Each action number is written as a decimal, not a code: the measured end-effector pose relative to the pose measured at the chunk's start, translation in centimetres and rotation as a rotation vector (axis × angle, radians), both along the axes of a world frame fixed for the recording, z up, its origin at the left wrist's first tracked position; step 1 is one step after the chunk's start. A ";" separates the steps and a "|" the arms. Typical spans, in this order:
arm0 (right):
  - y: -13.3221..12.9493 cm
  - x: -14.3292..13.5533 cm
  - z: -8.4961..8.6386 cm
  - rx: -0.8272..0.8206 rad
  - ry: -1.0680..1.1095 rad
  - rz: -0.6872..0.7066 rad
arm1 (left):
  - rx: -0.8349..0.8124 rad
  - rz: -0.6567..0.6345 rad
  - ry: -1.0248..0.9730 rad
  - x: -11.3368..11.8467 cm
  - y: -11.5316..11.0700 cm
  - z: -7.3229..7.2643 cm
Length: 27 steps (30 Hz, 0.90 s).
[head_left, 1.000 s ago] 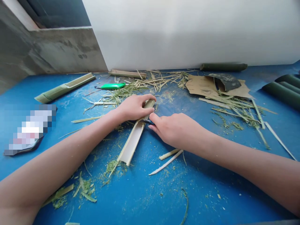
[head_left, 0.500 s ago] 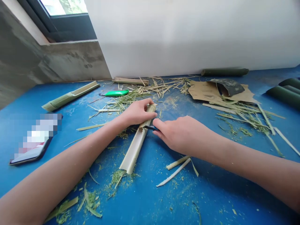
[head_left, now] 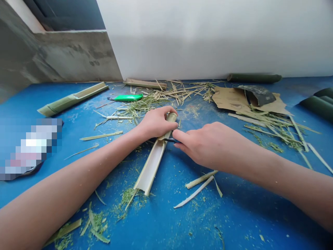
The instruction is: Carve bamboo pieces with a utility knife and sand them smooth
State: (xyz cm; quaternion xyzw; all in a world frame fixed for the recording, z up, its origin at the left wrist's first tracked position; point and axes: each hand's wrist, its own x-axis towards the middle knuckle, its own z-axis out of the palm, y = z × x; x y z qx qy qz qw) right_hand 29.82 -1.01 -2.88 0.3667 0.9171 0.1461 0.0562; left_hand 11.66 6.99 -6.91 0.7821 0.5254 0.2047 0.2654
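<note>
Bamboo piece (head_left: 151, 165) far end clamped in left fingers (head_left: 171, 126), right fingers (head_left: 181, 136) tight around knife (head_left: 169, 140).

The bamboo piece (head_left: 148, 170) lay slantwise on the blue tabletop (head_left: 145, 227), its near end toward the lower left, its far end toward the upper right. The near stretch was an open trough, whitish inside with pale yellow-green edges; the far part, partly hidden under the left hand (head_left: 158, 121), was rounded on top. The knife (head_left: 170, 140), dark and slim-bladed, reached over the trough's right edge beside that part, its handle enclosed in the right hand (head_left: 208, 143).
</note>
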 end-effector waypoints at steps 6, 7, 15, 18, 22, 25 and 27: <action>0.2 0.4 -0.2 -0.082 -0.019 -0.025 | 0.010 -0.017 0.004 0.6 -0.2 0.2; 0.2 0.4 -0.3 -0.098 -0.022 -0.033 | 0.021 -0.020 0.005 0.6 -0.2 0.1; 0.2 0.3 -0.4 -0.155 -0.010 -0.040 | 0.085 -0.015 -0.037 0.9 -0.1 -0.6; 0.1 0.2 -0.2 -0.166 -0.011 -0.038 | 0.109 -0.001 -0.029 1.1 -0.2 -0.6; -0.1 0.0 0.1 -0.183 -0.022 -0.047 | 0.132 0.009 0.000 1.4 -0.3 -0.5; -0.3 -0.2 0.1 -0.191 -0.033 -0.058 | 0.149 0.011 0.018 1.5 -0.3 -0.6; -0.3 -0.2 -0.2 -0.193 -0.034 -0.069 | 0.165 0.011 0.021 1.5 -0.2 -0.7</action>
